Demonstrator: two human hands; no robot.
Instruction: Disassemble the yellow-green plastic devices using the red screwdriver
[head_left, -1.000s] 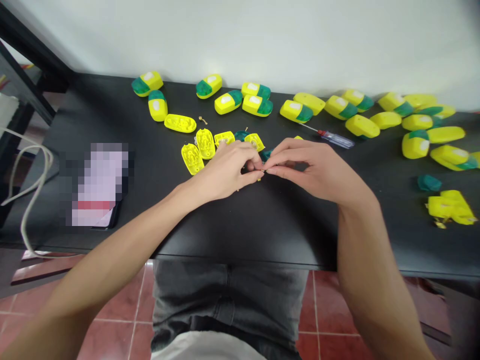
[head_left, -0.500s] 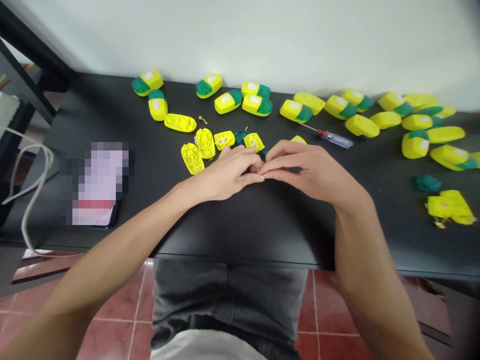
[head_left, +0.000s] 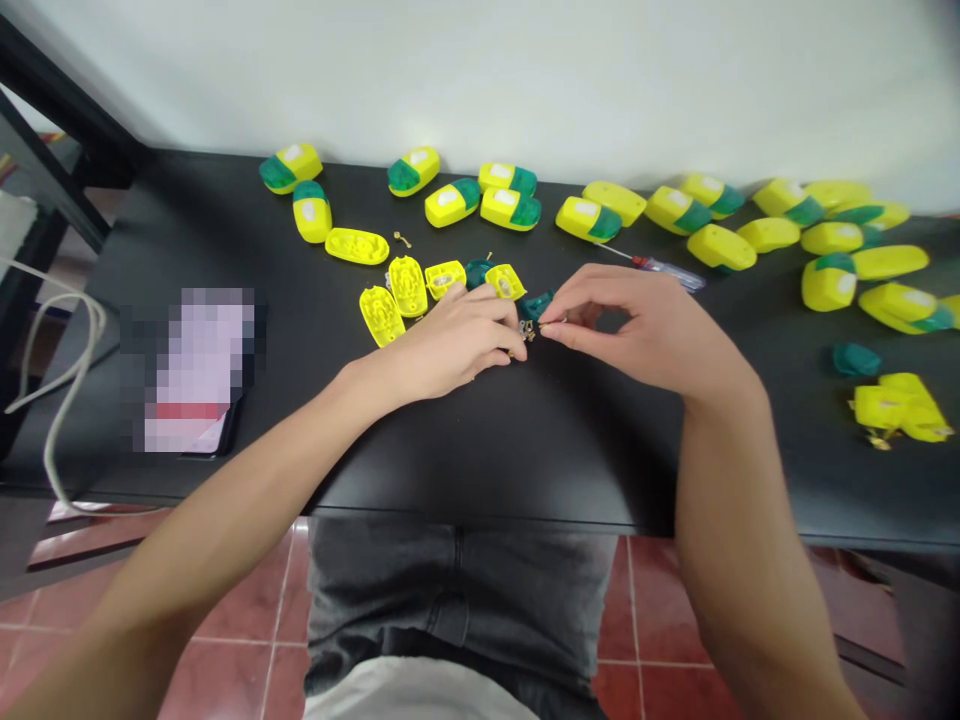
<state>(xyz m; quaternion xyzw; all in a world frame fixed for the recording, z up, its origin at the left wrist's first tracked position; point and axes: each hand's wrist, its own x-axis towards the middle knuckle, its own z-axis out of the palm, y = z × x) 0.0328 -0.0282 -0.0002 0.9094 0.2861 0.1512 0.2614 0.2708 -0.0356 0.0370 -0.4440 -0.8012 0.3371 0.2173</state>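
Observation:
Small metal parts (head_left: 527, 328) lie in a loose cluster on the black table between my hands. My right hand (head_left: 630, 320) pinches a tiny metal part (head_left: 543, 325) between thumb and forefinger, just right of the cluster. Resting on the table at the cluster's left side, my left hand (head_left: 472, 335) has bent fingers held apart, its fingertips by a small brass-coloured piece. Beyond the hands are open yellow half-shells (head_left: 408, 287), a yellow piece with a metal inset (head_left: 504, 282) and dark green translucent caps (head_left: 537, 305). My left fingers partly cover some of these.
Yellow-and-green casings (head_left: 452, 203) line the wall side. A screwdriver (head_left: 671, 273) with a clear handle lies beyond my right hand. At the right are a green cap (head_left: 856, 359) and stacked yellow parts (head_left: 902, 408). A blurred phone (head_left: 201, 370) and white cable (head_left: 64, 430) lie left.
My hands, touching at the fingertips before, have moved apart. The right hand has shifted slightly right and away from me with a tiny part, and the metal cluster now shows between them.

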